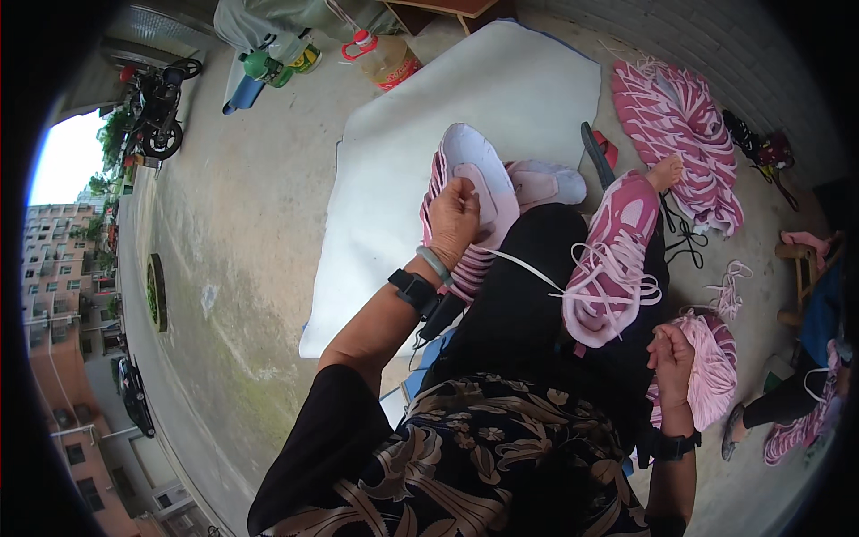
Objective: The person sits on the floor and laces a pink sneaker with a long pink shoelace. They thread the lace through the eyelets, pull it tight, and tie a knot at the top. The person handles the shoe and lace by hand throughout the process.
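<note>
A pink sneaker [612,255] rests on my right thigh, its toe pointing away and white laces loosely crossed over it. From its left side a white shoelace [517,264] runs nearly straight to my left hand [456,217], whose fingers are closed. That hand sits over a stack of pink-and-white shoe uppers [458,141] beside my left leg. My right hand [671,351] is closed just beyond the shoe's opening, near a bundle of pale pink laces [709,376]; whatever its fingers may hold is hidden.
A white sheet [385,215] covers the ground ahead. Rows of pink shoe uppers [671,134] lie at the far right, near a dark sandal [596,152]. Bottles [380,61] stand at the back. Another person's leg [777,401] shows on the right; a motorcycle [159,112] is at far left.
</note>
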The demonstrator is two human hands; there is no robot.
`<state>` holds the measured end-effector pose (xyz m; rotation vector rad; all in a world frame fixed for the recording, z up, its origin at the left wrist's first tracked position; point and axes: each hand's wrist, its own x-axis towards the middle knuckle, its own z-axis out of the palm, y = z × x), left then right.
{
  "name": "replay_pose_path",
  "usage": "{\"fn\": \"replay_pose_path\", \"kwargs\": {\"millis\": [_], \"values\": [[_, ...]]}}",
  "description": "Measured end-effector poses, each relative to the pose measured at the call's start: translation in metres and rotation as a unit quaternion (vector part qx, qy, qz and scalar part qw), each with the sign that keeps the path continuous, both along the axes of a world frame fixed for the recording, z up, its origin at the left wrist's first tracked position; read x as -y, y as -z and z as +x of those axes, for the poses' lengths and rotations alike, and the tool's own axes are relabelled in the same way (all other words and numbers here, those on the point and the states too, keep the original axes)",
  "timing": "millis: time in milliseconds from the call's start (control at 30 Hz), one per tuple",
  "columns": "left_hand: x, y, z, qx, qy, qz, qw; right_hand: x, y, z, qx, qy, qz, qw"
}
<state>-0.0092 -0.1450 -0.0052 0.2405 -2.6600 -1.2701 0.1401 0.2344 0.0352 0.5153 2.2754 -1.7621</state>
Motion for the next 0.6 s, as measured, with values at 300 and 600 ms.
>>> {"fn": "replay_pose_path", "kwargs": {"millis": [300, 600], "values": [[0.042, 0.019, -0.063, 0.179, -0.022, -0.349, 0.920, 0.017, -0.005, -0.019, -0.003, -0.058, 0.027, 0.998], [0.022, 0.030, -0.032, 0.271, 0.001, -0.357, 0.894, 0.029, -0.004, -0.036, -0.147, -0.216, 0.186, 0.947]]}}
